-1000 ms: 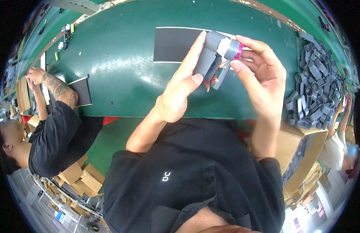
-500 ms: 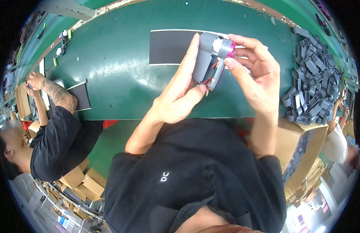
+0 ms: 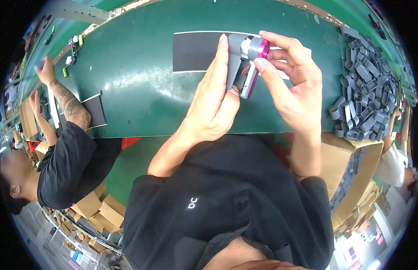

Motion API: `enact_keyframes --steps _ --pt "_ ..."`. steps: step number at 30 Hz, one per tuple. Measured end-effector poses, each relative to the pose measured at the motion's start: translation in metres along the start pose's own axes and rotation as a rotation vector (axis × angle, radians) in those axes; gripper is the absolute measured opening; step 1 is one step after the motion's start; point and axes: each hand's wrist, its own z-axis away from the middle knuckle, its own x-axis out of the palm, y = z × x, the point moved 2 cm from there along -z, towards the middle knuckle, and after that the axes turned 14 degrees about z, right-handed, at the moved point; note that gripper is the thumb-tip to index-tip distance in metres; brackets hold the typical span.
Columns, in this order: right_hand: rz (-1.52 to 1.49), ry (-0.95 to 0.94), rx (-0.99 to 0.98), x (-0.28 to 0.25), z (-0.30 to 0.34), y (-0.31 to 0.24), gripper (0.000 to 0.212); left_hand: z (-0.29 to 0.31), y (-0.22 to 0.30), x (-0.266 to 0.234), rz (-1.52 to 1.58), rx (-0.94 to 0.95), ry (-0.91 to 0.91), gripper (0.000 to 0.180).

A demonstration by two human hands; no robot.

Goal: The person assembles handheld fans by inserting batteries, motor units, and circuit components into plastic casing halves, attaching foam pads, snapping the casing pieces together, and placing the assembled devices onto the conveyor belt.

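Over the far middle of the table, both hands hold a small grey plastic device, its housing (image 3: 235,44) partly apart, showing a white inner part and thin red wires (image 3: 246,69). Its handle half (image 3: 248,82) has a magenta edge. My left hand (image 3: 206,105) is closed around the housing's left side, fingers straight along it and the thumb at its lower end. My right hand (image 3: 299,83) pinches the grey collar with a magenta ring (image 3: 264,48) between thumb and index finger; its other fingers curl behind. The left palm hides part of the housing.
A black mat (image 3: 195,51) lies under the hands on the green table (image 3: 137,90). Grey housings (image 3: 366,90) are heaped at the right, above an open cardboard box (image 3: 330,164). Wired parts (image 3: 73,51) sit far left. Co-workers are at left (image 3: 69,166) and right (image 3: 396,164).
Both hands have shifted slightly up and left with the device. It has turned a little, so more magenta shows along the handle and ring. The left co-worker's hand has risen.
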Motion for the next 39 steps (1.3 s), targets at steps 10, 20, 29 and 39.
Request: enact_keyframes --steps 10,20,29,39 --pt "-0.152 -0.019 0.053 0.0 0.001 0.005 0.038 0.005 -0.002 -0.002 -0.022 0.025 -0.048 0.085" --pt "-0.166 -0.001 0.06 0.004 0.005 -0.002 0.041 0.001 -0.004 -0.003 -0.245 0.086 0.004 0.083" --pt "-0.239 0.005 0.05 0.006 0.005 0.007 0.043 0.003 0.006 -0.002 0.206 -0.023 0.0 0.078" --pt "-0.202 0.045 -0.044 0.012 0.007 0.018 0.046 -0.002 0.008 0.006 0.613 -0.025 0.106 0.069"
